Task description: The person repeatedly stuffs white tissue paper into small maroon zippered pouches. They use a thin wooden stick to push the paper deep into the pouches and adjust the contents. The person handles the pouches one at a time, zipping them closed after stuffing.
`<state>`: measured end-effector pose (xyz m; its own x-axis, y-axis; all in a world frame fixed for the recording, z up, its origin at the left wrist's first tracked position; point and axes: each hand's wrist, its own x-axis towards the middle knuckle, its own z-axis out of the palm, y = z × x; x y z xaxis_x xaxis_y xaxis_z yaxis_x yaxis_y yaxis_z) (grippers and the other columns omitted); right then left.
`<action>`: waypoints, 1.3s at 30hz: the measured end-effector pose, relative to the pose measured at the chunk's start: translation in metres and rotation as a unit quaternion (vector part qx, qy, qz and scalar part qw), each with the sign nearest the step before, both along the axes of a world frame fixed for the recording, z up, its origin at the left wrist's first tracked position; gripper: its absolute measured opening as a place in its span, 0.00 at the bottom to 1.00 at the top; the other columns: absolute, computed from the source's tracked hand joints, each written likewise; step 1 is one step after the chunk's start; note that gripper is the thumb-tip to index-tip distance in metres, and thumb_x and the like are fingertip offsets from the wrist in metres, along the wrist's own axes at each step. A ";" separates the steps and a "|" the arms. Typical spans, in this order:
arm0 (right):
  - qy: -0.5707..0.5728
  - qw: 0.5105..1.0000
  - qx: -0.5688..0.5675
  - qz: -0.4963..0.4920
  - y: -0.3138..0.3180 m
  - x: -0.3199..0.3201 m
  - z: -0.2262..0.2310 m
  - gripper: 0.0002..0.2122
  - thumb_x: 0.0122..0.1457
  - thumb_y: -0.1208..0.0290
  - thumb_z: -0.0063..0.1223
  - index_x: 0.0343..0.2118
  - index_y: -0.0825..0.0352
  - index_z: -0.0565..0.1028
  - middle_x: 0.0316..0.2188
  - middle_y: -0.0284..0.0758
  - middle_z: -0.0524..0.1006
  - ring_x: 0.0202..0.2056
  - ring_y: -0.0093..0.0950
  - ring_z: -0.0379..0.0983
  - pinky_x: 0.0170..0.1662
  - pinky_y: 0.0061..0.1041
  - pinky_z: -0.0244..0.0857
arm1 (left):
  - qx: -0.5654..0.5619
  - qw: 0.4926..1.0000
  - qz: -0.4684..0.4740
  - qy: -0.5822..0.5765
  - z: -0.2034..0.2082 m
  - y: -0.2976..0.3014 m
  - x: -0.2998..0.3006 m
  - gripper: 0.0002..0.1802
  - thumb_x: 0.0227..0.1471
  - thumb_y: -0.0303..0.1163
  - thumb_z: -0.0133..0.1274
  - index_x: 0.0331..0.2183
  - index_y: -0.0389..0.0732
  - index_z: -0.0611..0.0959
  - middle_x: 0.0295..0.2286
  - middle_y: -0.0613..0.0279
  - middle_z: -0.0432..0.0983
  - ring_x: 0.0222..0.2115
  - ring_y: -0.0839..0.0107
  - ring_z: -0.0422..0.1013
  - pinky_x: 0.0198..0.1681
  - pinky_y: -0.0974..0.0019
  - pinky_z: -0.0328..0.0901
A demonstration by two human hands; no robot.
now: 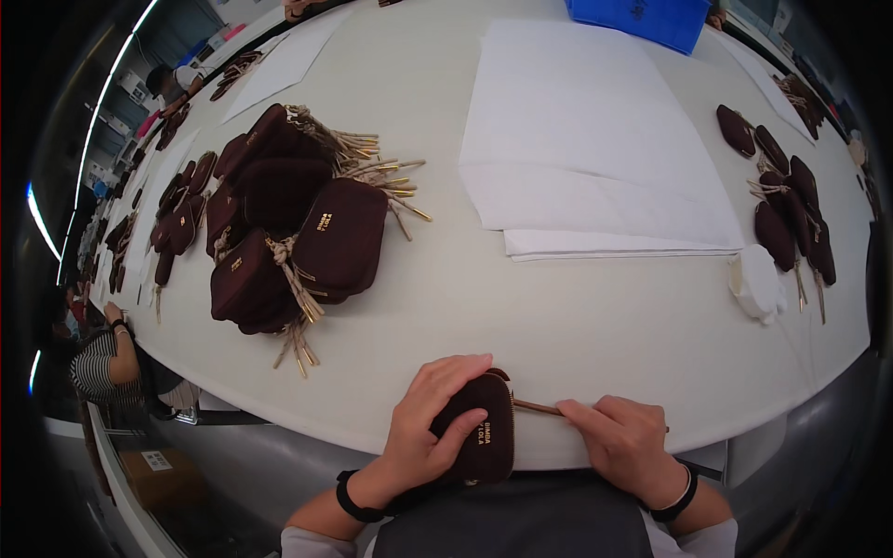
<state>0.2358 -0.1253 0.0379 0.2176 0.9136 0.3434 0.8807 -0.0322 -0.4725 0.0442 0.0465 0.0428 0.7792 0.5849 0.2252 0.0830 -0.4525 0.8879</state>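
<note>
Close in front of me, at the table's near edge, is a dark brown zip pouch (499, 445) with rounded corners and gold lettering. My left hand (430, 420) grips it from the left, thumb across its face and fingers over its far side. From the pouch's zippered right edge a thin tan cord (537, 407) runs out straight to the right. My right hand (631, 445) is closed on that cord, with the index finger and thumb pinching it. A small end of it shows past the knuckles.
At left, a pile of similar pouches (339, 237) has knotted, gold-tipped cords. White paper sheets (577, 139) lie mid-table, a blue bin (642, 20) beyond. More pouches (786, 205) and a white cloth bundle (755, 286) are at right. A person in a striped top (98, 372) sits at left.
</note>
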 end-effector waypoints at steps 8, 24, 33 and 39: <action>0.054 0.998 -0.029 -0.018 -0.023 0.030 0.023 0.06 0.52 0.73 0.65 0.35 0.59 0.84 0.13 0.28 0.67 0.13 0.23 0.64 0.16 0.24 0.54 | 0.059 0.997 0.004 0.040 -0.004 0.004 -0.008 0.19 0.58 0.27 0.53 0.51 0.34 0.79 0.51 0.51 0.74 0.56 0.54 0.68 0.59 0.57 0.61; 0.041 0.999 -0.003 0.031 0.008 -0.002 0.005 0.08 0.54 0.74 0.64 0.38 0.58 0.82 0.15 0.27 0.69 0.14 0.23 0.65 0.16 0.24 0.54 | 0.089 0.995 -0.025 0.044 -0.004 -0.001 -0.009 0.37 0.48 0.37 0.67 0.57 0.36 0.73 0.55 0.51 0.68 0.57 0.55 0.64 0.60 0.55 0.60; 0.123 0.992 0.025 0.025 0.006 -0.001 0.012 0.09 0.54 0.74 0.65 0.39 0.58 0.84 0.13 0.29 0.68 0.13 0.23 0.64 0.17 0.23 0.54 | -0.225 0.966 -0.025 -0.125 -0.006 -0.004 -0.016 0.38 0.55 0.27 0.62 0.62 0.35 0.63 0.55 0.50 0.70 0.51 0.65 0.73 0.57 0.64 0.66; 0.095 0.995 -0.011 0.015 -0.003 0.011 0.027 0.09 0.54 0.75 0.65 0.38 0.59 0.84 0.12 0.29 0.67 0.13 0.24 0.61 0.17 0.23 0.53 | -0.229 0.965 0.000 -0.127 -0.005 0.000 -0.019 0.28 0.56 0.25 0.61 0.56 0.35 0.69 0.52 0.52 0.73 0.50 0.67 0.74 0.55 0.64 0.68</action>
